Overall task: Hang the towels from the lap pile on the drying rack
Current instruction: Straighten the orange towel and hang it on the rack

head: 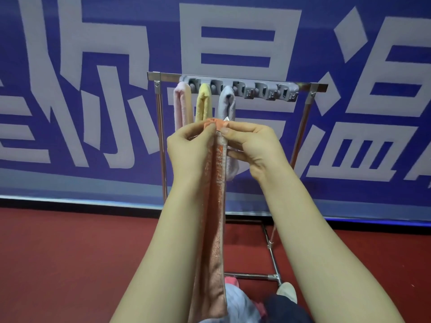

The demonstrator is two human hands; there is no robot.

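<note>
An orange towel (pixel 213 229) hangs folded lengthwise between my hands, reaching down to my lap. My left hand (pixel 189 150) pinches its top edge on the left, and my right hand (pixel 254 145) pinches the same edge on the right, beside a small white tag. Behind them stands the metal drying rack (pixel 312 86) with a grey clip bar (pixel 268 89). A pink towel (pixel 182 103), a yellow towel (pixel 204 103) and a lavender towel (pixel 228 101) hang from its left clips. The lap pile (pixel 240 301) shows pale blue and pink cloth at the bottom.
Several clips on the right half of the bar hold nothing. The rack's base tubes (pixel 251 276) lie on the red floor just ahead of my knee and shoe (pixel 288 291). A blue banner with large white characters fills the wall behind.
</note>
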